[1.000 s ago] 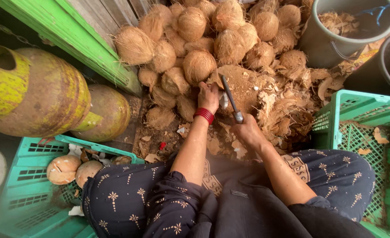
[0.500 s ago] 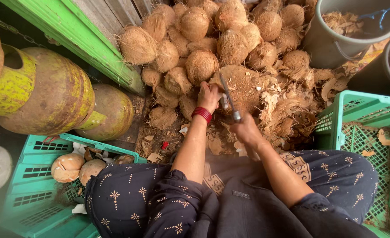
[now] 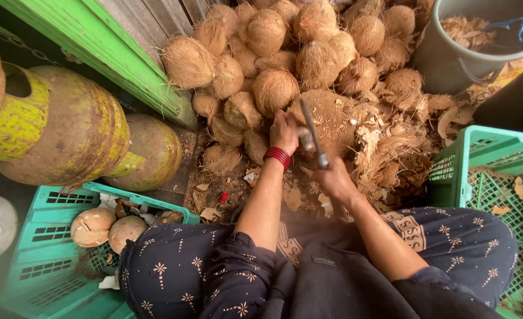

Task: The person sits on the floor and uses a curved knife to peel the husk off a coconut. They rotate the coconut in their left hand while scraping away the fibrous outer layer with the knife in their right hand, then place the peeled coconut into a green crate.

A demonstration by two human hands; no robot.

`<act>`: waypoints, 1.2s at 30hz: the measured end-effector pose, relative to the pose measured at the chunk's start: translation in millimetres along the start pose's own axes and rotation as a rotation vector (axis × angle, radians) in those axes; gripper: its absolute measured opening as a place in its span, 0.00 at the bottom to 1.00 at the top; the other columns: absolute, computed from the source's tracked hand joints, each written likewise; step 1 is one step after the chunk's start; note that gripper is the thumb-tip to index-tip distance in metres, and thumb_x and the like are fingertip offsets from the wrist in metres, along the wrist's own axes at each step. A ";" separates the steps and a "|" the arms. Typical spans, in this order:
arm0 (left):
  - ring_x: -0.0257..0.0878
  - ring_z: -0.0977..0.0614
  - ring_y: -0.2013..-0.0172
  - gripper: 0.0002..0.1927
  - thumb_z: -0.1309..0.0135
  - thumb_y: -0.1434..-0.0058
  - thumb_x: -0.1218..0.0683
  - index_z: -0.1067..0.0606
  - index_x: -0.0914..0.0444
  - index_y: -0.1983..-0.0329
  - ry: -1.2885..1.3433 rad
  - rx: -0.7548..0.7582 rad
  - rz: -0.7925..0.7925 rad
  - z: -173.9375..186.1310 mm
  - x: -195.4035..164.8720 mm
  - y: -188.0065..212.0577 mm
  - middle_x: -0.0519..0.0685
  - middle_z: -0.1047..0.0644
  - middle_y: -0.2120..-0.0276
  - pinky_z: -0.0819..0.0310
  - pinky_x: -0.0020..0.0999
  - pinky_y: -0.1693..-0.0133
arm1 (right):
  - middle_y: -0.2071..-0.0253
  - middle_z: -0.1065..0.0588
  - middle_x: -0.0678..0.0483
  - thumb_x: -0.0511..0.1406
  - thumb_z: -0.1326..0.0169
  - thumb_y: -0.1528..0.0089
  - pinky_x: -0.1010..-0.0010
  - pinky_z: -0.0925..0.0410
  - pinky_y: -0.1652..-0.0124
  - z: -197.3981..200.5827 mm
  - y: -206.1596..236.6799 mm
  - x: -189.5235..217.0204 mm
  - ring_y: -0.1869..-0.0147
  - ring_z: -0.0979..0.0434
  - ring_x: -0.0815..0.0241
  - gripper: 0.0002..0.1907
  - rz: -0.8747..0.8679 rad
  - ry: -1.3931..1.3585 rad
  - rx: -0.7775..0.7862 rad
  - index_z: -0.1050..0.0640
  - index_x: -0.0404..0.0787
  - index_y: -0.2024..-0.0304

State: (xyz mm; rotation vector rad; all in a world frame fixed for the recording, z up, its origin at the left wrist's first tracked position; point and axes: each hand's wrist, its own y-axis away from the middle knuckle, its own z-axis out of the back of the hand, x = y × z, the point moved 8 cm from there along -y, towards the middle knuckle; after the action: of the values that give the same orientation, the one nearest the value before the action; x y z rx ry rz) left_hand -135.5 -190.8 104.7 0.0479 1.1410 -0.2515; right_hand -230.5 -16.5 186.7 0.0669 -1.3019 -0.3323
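Here, seen from above, a seated person in dark patterned trousers works at a heap of husked coconuts (image 3: pixel 273 53). The left hand (image 3: pixel 285 131), with a red band (image 3: pixel 277 156) at the wrist, is closed over a small pale coconut (image 3: pixel 304 139) and presses it against a brown chopping block (image 3: pixel 335 115). The right hand (image 3: pixel 332 177) is clenched around the handle of a knife (image 3: pixel 312 133), whose blade points up and away toward the held nut.

To do this well, it seems wise to keep the left fingers behind the blade's line, steady the nut on the block, and strike with short, controlled cuts.

Compared with half a second ago, the blade has tilted closer to the nut and the right hand sits slightly lower. Green crates (image 3: pixel 486 177) flank the legs; the left one (image 3: pixel 49 236) holds peeled coconuts (image 3: pixel 93 226). Yellow gas cylinders (image 3: pixel 54 124) lie at left.
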 end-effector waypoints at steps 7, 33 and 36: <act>0.43 0.21 0.86 0.19 0.66 0.28 0.43 0.37 0.65 0.58 0.198 0.049 0.246 -0.2 -5.9 16.9 0.55 0.22 0.76 0.24 0.37 0.83 | 0.80 0.33 0.57 0.28 0.44 0.43 0.68 0.38 0.80 18.8 19.0 -9.4 0.81 0.36 0.64 0.10 -0.206 0.041 0.055 0.33 0.43 0.72; 0.37 0.22 0.86 0.17 0.58 0.28 0.45 0.39 0.64 0.53 0.174 0.067 0.353 4.3 -40.4 36.6 0.55 0.22 0.69 0.25 0.27 0.86 | 0.85 0.34 0.57 0.24 0.45 0.44 0.72 0.41 0.85 25.3 24.4 -12.2 0.86 0.37 0.66 0.11 -0.096 -0.143 0.078 0.32 0.41 0.74; 0.38 0.23 0.87 0.17 0.54 0.30 0.47 0.38 0.67 0.55 0.230 0.053 0.348 1.9 -37.9 34.4 0.54 0.22 0.69 0.28 0.31 0.87 | 0.81 0.32 0.60 0.25 0.43 0.44 0.75 0.36 0.82 32.4 18.4 13.1 0.81 0.33 0.70 0.12 0.245 -0.018 -0.015 0.33 0.41 0.73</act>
State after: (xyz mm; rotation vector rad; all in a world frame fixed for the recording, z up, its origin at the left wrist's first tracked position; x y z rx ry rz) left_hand -141.0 -151.2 136.6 0.3268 1.3314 0.0356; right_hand -254.7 1.8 212.0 -0.1078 -1.3090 -0.1329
